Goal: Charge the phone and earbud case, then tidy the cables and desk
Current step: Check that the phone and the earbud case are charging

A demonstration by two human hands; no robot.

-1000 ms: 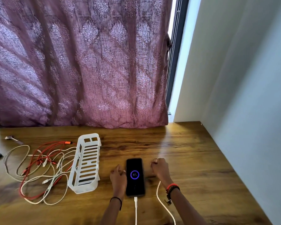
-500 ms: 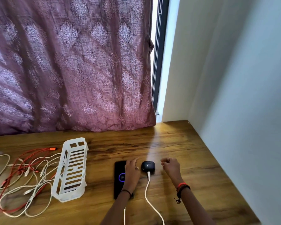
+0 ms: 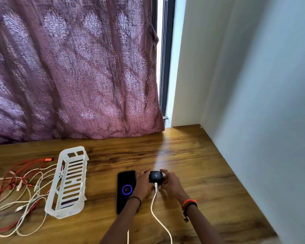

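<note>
A black phone (image 3: 125, 187) lies flat on the wooden desk (image 3: 192, 164), its screen showing a charging ring with 87. Just right of it sits the black earbud case (image 3: 155, 176) with a white cable (image 3: 157, 213) plugged into its near side. My left hand (image 3: 143, 184) holds the case's left side, its wrist lying over the phone's right edge. From the right, my right hand (image 3: 171, 182) grips the case with curled fingers. Another white cable (image 3: 128, 236) runs toward the phone under my left forearm.
A white slotted plastic basket (image 3: 69, 184) stands left of the phone. Further left lies a tangle of red and white cables (image 3: 19, 191). A purple curtain (image 3: 74, 67) hangs along the desk's far edge, and a pale wall (image 3: 262, 120) bounds the right side.
My hands left the phone's sides and went to the earbud case. Now both hold the case, the right one having closed in from its right.
</note>
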